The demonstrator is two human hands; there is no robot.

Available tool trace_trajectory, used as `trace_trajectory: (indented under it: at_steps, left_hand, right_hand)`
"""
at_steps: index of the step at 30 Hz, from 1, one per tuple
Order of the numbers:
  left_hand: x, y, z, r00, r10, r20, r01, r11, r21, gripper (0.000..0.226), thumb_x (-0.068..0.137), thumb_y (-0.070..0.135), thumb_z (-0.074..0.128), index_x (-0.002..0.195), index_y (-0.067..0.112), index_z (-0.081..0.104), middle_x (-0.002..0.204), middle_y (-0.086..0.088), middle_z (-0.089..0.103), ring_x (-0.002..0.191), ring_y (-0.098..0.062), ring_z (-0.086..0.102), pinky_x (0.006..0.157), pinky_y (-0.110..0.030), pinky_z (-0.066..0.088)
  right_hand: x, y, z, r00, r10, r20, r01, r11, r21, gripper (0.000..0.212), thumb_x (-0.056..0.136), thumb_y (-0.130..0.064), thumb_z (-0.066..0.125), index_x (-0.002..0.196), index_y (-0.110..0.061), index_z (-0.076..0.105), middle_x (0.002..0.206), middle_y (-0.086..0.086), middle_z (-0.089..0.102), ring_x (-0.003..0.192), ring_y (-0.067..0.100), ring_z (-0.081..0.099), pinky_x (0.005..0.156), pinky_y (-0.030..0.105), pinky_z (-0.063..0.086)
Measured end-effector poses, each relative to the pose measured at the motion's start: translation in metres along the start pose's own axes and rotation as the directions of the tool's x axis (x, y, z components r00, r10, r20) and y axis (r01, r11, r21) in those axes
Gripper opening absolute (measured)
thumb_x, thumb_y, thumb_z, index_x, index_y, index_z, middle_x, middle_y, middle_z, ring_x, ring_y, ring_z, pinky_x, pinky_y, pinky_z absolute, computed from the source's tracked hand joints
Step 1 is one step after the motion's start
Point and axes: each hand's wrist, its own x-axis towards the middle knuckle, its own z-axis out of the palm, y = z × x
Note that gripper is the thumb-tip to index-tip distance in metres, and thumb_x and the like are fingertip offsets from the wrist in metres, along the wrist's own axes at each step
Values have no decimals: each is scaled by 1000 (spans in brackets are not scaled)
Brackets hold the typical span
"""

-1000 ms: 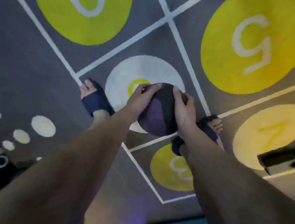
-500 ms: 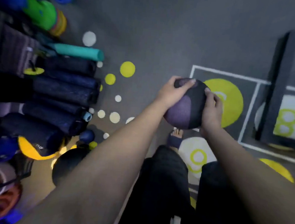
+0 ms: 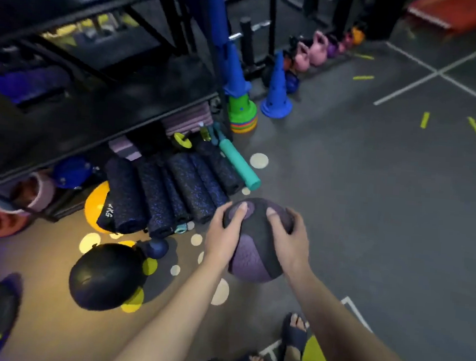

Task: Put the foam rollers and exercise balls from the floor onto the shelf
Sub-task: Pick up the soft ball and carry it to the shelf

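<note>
One medicine ball (image 3: pixel 254 252), purple with a black band, is held in the air between both hands. It is not on the shelf (image 3: pixel 108 113) yet. The left hand (image 3: pixel 222 237) and right hand (image 3: pixel 290 241) each grip a side, fingers curled round it and thumbs on top.

Counts:
- dark speckled foam rollers (image 3: pixel 155 199): five or six, lying side by side on the floor (image 3: pixel 371 205) under the shelf's lowest board. Blur stops an exact count.
- teal roller (image 3: pixel 238 163): one, beside the dark ones.
- big black ball (image 3: pixel 106 277): one, on the floor to the left of the arms.
- yellow ball (image 3: pixel 94 206): one, half hidden behind the leftmost roller.
- small dark blue ball (image 3: pixel 156 248): one, between the black ball and the roller ends.
- blue cones (image 3: pixel 276 98): two, by the shelf's far post.

Changes from half a second ago: the same two-handed grip, but the view has swung up — the shelf, then only a strip at the left edge, now fills the upper left. A second ago the ball was over the numbered hopscotch squares — now it hangs just beside the near ends of the rollers.
</note>
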Motion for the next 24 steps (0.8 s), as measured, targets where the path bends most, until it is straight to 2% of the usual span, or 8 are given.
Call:
trace_trajectory:
  at_steps: [4,7,9,11,13,16,20,24]
  left_hand:
    - [4,-8,-23,992,-66,-110,58,995,-76,49,86,65,69,127,39,64,126,16,64,122,-9,57,111,-31,41]
    - [4,-31,-61,961,-132,-242,88,979,-182,38,89,56,70,121,37,66,123,15,66,122,-10,58,97,-19,40]
    - [-3,-47,-96,918,-223,-329,133,952,-275,48,86,60,71,125,32,67,127,9,67,122,-14,60,102,-25,43]
    - [-6,-65,-134,867,-320,-382,186,919,-349,72,71,78,70,127,34,66,129,8,67,122,-16,61,111,-39,45]
    - [-7,-84,-173,818,-387,-427,213,892,-400,89,57,93,65,127,37,65,129,8,68,123,-17,61,113,-45,45]
    - [-3,-110,-233,767,-431,-476,197,863,-465,77,72,82,67,131,33,63,129,6,67,122,-18,60,112,-44,45]
    - [8,-154,-321,702,-499,-508,150,801,-580,84,57,89,72,124,39,65,120,7,73,112,-15,68,105,-45,53]
    - [27,-196,-423,647,-556,-521,172,773,-611,74,67,78,71,126,34,63,121,2,70,111,-18,67,103,-46,54]
  right_hand:
    - [16,-5,35,990,-12,144,24,996,-87,73,67,-77,61,126,-34,59,125,-8,66,122,19,59,108,44,46]
    - [12,1,83,954,-29,299,88,979,-185,67,69,-75,63,121,-32,64,116,-9,70,115,17,63,105,44,48]
    - [-6,3,120,905,-5,425,121,961,-247,64,70,-77,63,116,-34,63,113,-8,70,113,19,64,104,44,49]
    - [-25,5,159,852,35,522,145,943,-301,66,69,-81,61,118,-37,61,117,-9,68,116,19,61,107,45,46]
    - [-48,5,198,793,52,607,188,927,-325,72,68,-83,60,124,-38,58,124,-9,64,121,19,58,110,45,43]
    - [-81,3,265,729,80,680,235,904,-357,75,67,-83,60,127,-38,56,130,-3,62,125,21,55,112,45,41]
    - [-128,6,366,637,106,764,326,861,-391,86,67,-86,57,138,-37,52,138,-2,58,126,24,56,110,46,45]
    - [-183,21,478,576,193,795,322,840,-437,82,72,-83,56,142,-41,47,142,-3,54,128,24,53,107,46,48]
